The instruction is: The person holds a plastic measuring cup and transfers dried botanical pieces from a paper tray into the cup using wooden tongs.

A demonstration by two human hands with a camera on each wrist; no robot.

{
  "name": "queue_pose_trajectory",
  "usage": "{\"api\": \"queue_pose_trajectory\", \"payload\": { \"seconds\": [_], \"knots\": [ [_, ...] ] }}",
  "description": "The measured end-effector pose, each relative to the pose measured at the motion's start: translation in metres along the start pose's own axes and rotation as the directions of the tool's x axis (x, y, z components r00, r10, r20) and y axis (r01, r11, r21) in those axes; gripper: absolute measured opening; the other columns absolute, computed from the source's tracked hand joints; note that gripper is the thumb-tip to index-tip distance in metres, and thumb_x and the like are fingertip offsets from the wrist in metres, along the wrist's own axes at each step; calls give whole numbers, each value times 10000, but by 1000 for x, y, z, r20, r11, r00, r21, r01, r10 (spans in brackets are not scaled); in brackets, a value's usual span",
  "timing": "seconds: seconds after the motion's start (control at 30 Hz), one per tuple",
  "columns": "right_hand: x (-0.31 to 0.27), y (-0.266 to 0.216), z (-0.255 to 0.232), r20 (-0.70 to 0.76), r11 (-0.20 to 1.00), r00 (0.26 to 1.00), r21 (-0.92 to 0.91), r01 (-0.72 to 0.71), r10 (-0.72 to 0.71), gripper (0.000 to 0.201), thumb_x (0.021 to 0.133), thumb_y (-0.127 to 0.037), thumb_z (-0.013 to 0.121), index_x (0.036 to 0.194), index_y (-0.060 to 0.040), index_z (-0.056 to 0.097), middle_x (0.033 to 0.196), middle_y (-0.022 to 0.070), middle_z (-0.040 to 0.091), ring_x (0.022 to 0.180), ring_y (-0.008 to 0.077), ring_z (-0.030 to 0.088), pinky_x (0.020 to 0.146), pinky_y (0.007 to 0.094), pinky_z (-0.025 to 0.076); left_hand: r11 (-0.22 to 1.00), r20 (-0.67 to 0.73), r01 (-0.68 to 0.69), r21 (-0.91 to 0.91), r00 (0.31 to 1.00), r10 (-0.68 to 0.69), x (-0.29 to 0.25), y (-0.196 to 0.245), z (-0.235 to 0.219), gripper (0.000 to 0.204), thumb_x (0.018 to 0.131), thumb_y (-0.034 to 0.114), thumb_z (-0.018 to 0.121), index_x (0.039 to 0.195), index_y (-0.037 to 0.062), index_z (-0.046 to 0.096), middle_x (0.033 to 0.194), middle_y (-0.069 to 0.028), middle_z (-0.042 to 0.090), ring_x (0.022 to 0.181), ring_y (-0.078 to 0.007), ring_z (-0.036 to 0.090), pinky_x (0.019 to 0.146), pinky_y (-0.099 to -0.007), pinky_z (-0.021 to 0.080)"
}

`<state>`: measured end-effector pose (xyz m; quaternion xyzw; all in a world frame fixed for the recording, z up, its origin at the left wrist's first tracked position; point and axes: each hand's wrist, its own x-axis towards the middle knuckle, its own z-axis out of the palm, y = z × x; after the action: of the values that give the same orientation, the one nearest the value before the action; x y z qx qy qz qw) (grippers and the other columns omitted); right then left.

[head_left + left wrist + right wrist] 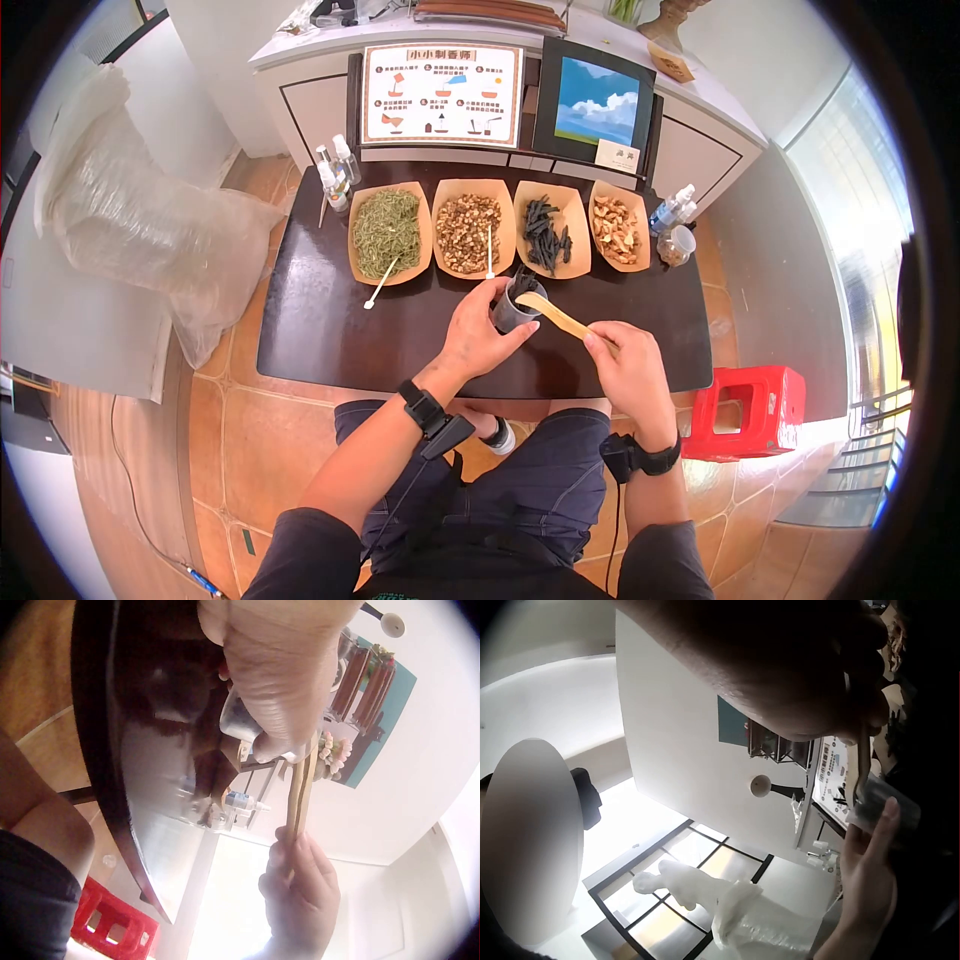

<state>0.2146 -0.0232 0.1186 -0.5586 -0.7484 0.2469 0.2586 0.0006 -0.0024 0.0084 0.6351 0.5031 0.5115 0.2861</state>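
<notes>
My left hand (476, 338) grips a clear plastic cup (508, 318) near the table's front half, thumb on one side and fingers around the other. Dark strips (524, 282) stick up out of the cup's mouth. Wooden tongs (562, 318) are pinched in my right hand (634, 372), their tips right at the cup's rim. In the left wrist view the tongs (298, 796) show two prongs. In the right wrist view the cup (901, 814) is tilted. A paper tray of dark strips (543, 235) sits just beyond the cup.
Paper trays of dried green stems (388, 232), brown chopped bits (468, 235) and tan pieces (615, 228) line the dark table (330, 345). Small bottles (335, 178) stand left; a jar (677, 246) stands right. A picture sign (442, 95) rises behind. A red stool (750, 412) is at right.
</notes>
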Motion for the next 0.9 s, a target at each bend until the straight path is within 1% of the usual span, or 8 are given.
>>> {"api": "queue_pose_trajectory", "payload": {
  "seconds": [0.17,0.2,0.3,0.37,0.5,0.57,0.87,0.9],
  "knots": [
    [-1,0,-13,-53,994,993,23,-103,104,199,916,-156,640,975,26,697,837,218,682,780,399,661,706,420,509,998,-4,43,-35,999,-43,-2,-2,2,594,751,207,861,1215,0,555,989,-65,652,670,-99,536,617,-256,468],
    [4,1,-14,-133,998,990,-19,-54,51,213,928,-171,625,969,25,697,810,225,678,774,410,663,701,426,509,998,-2,45,-39,999,-45,-2,-1,1,600,749,213,863,1217,-2,553,987,-66,652,666,-100,533,615,-259,467],
    [25,25,-4,-207,985,969,-79,-153,134,226,933,-196,622,948,15,700,806,229,678,785,423,665,698,449,514,998,6,55,-20,998,-55,-1,0,0,614,743,225,868,1217,-6,552,988,-69,653,659,-100,528,612,-262,466],
    [40,37,2,-267,949,957,-258,-179,108,237,935,-224,616,938,-6,708,805,232,681,794,438,661,708,481,523,998,10,62,5,998,-62,-1,1,0,622,739,231,871,1216,-9,552,989,-70,654,656,-100,526,611,-262,465],
    [65,38,9,-249,892,964,-409,-195,97,254,938,-237,605,875,-12,705,802,223,687,787,426,670,711,499,538,998,12,70,-2,997,-70,-1,-1,0,640,734,243,875,1220,-20,552,991,-72,659,660,-102,529,613,-261,466],
    [72,36,15,-243,791,970,-591,-158,13,247,926,-203,585,811,-12,691,783,207,687,772,405,683,696,489,553,997,17,73,-1,997,-73,-1,-1,0,645,734,244,874,1224,-24,552,992,-73,661,663,-102,530,615,-260,467],
    [79,32,25,-180,754,983,-650,-90,-38,206,897,-140,576,781,-10,686,798,195,695,761,395,689,683,469,561,997,16,78,10,997,-78,0,1,-1,661,734,254,875,1237,-27,550,996,-76,669,673,-100,540,621,-259,474],
    [78,31,23,-179,754,983,-651,-89,-38,206,897,-140,576,781,-10,686,798,195,695,761,395,689,683,469,561,993,40,122,1,992,-122,0,3,-2,648,742,263,859,1239,-14,550,1021,-104,669,801,-176,598,709,-304,498]
  ]
}}
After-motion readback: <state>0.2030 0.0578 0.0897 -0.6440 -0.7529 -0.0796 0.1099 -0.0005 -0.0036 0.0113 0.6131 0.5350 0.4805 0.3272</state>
